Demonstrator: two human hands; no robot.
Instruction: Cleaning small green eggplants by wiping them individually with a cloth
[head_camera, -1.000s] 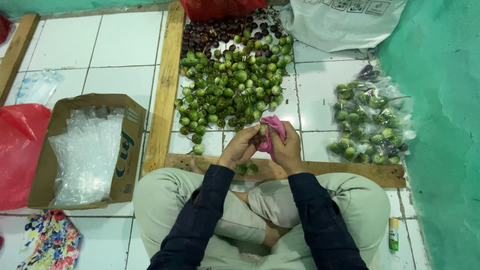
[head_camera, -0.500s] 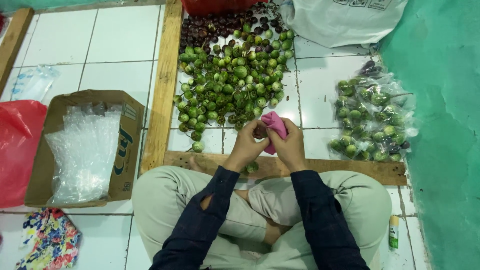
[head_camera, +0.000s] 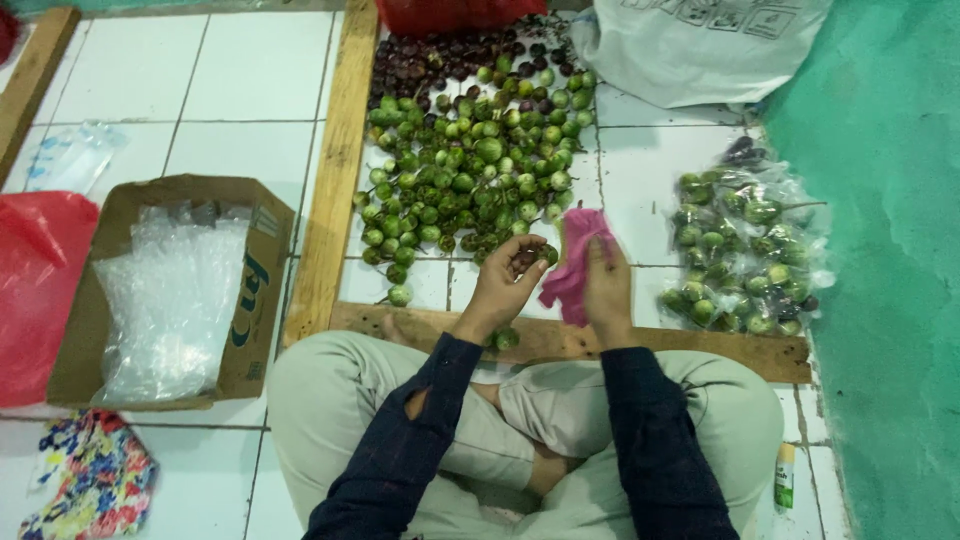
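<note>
I sit cross-legged on a white tiled floor. My left hand (head_camera: 510, 280) holds a small round eggplant (head_camera: 547, 253) between its fingertips. Just to its right, my right hand (head_camera: 604, 285) grips a pink cloth (head_camera: 575, 262) that hangs beside the fruit. In front of both hands lies a pile of small green eggplants (head_camera: 470, 180), with dark purple ones (head_camera: 440, 55) at the far end. One green eggplant (head_camera: 506, 339) rests on the wooden board near my left wrist.
Wooden boards (head_camera: 330, 170) frame the pile on the left and near side. A cardboard box of clear plastic bags (head_camera: 175, 290) stands at the left, next to a red bag (head_camera: 35, 290). Bagged eggplants (head_camera: 745, 255) lie right. A white sack (head_camera: 700, 45) is behind.
My hands have drawn slightly apart. The left hand now holds the eggplant clear of the pink cloth, which the right hand has pulled to the right.
</note>
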